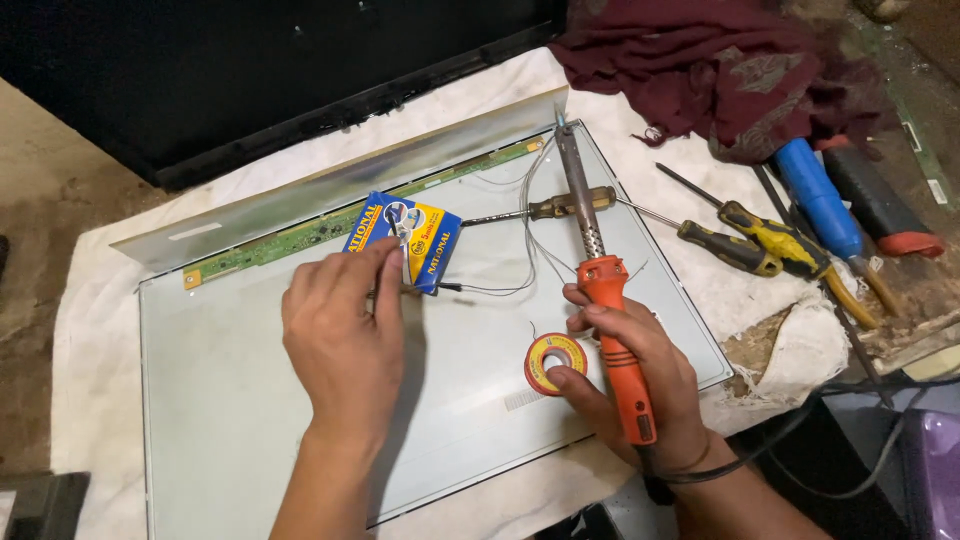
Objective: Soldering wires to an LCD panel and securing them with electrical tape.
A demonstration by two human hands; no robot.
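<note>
The right hand (630, 370) grips an orange soldering iron (610, 310) over the pale panel (230, 400), fingers closed around its handle; the left hand (340, 330) pinches a blue-and-yellow packet (405, 235) near the panel's far edge.

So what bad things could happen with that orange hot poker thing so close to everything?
1. The right hand holds the orange soldering iron, whose metal shaft lies over thin wires; if it's hot, it might melt them.
2. Its tip points at the green circuit strip along the pale panel; a slip could scorch either.
3. The left hand touches the blue-and-yellow packet near the shaft, so fingers could get burned.
</note>
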